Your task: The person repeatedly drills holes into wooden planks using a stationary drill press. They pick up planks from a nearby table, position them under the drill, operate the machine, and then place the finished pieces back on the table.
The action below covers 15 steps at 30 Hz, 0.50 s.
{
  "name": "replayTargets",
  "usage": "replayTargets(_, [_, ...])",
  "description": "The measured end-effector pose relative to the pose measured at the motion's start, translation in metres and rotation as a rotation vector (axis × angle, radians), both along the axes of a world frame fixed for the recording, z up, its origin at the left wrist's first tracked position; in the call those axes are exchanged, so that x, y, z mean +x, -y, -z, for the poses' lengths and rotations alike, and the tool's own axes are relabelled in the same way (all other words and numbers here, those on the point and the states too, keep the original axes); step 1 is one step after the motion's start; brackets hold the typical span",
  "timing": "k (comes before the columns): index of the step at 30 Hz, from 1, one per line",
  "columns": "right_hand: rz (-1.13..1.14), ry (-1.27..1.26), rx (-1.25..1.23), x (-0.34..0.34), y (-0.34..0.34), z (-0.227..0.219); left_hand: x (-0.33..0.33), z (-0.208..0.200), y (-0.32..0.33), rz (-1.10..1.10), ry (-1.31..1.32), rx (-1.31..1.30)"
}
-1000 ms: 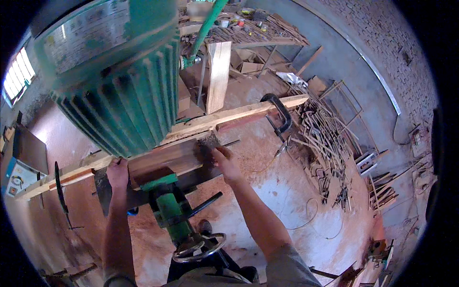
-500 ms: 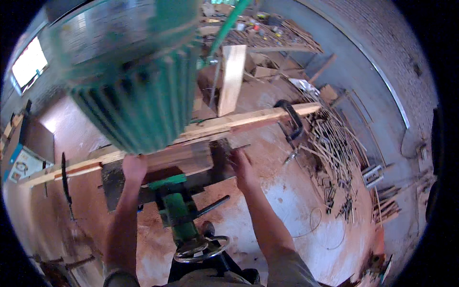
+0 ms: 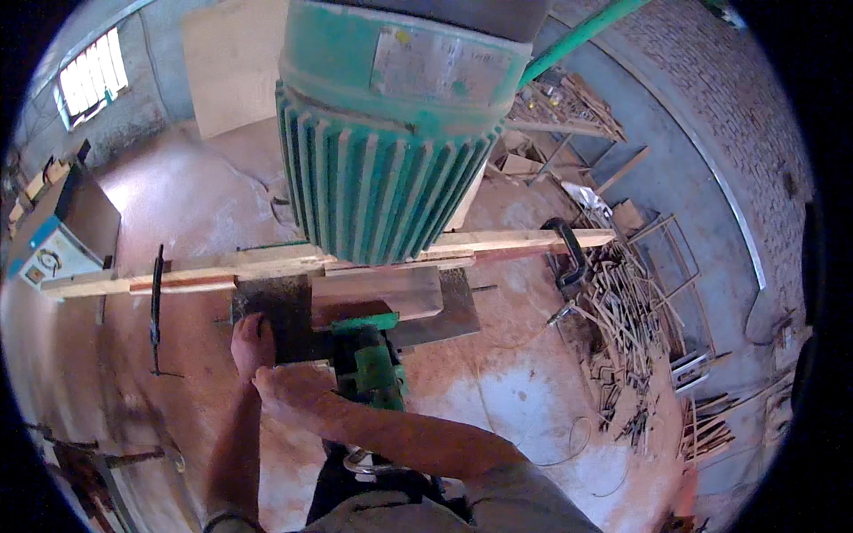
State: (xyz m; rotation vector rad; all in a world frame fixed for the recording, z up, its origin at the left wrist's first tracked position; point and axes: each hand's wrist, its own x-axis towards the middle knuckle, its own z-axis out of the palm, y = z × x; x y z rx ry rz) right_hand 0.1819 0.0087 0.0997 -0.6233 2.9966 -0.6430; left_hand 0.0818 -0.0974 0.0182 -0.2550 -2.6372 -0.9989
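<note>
A reddish-brown wooden block [image 3: 378,291] lies on the dark metal work table [image 3: 271,298] of a green machine. A green clamp jaw [image 3: 362,322] stands along its near side. My left hand [image 3: 253,345] is at the near left corner of the table, fingers curled in; whatever they hold is hidden. My right hand [image 3: 291,391] has crossed in front of the machine to my left wrist, its fingers closed; I cannot make out anything in them. Above the block hangs the green ribbed motor [image 3: 382,178], hiding part of the view behind it.
A long pale wooden beam [image 3: 204,270] runs behind the table, with a dark C-clamp [image 3: 566,253] at its right. A black bar clamp [image 3: 157,298] is at the left. Many thin wood offcuts [image 3: 622,329] are heaped on the right. A blue-and-white cabinet [image 3: 67,240] stands far left.
My right hand has left the block's right end and crossed to my left wrist. My left hand has moved from the block to the table's near left corner. The view has shifted.
</note>
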Motion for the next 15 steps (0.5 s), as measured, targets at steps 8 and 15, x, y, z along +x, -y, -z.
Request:
replayTargets(8, [0.237,0.151,-0.433,0.014,-0.083,-0.067,0.003,0.028,-0.001,0.038,-0.298,-0.099])
replayTargets(15, [0.781,-0.893,-0.115,0.029,-0.363,-0.416,0.006,0.013,0.01,0.031,-0.273,-0.143])
